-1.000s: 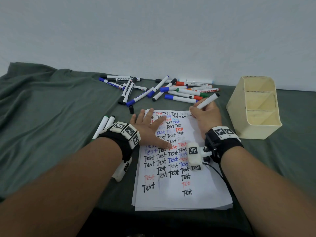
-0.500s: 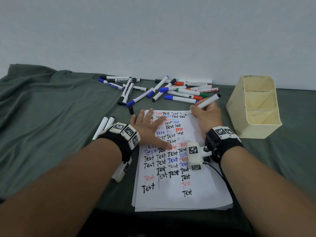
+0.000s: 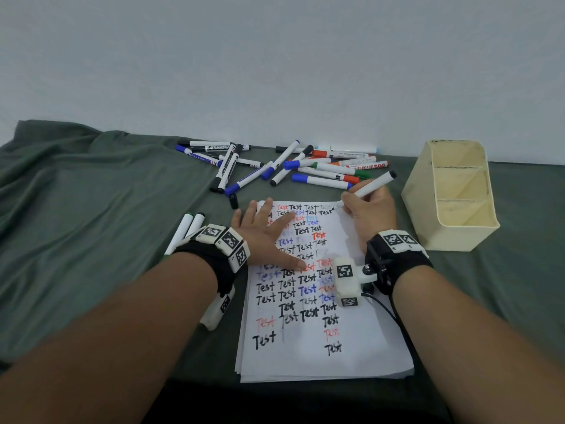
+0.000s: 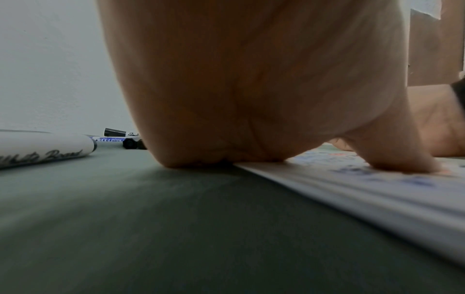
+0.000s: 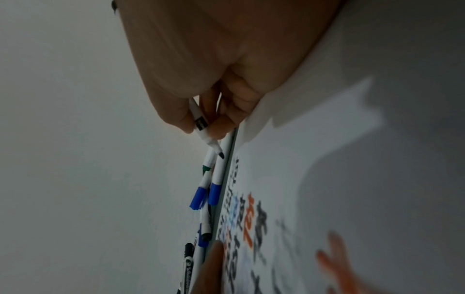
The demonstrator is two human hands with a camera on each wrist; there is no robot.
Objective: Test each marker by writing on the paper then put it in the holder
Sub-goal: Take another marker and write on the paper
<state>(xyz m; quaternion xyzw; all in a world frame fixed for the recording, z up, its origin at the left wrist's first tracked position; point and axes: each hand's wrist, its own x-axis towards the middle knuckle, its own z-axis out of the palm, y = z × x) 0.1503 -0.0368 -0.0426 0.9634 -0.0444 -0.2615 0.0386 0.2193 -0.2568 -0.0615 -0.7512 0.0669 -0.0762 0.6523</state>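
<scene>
We find the paper stack, thin and prone to slide, pinned flat by the left hand, fingers spread. The right hand pinches a light, rigid black marker low on its barrel, tip at the sheet's top-right corner; its rear end has tilted slightly since half a second ago.

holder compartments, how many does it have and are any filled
3, in a row inside the holder: far, middle and near. No marker shows in any, though the near floor is partly hidden.
</scene>
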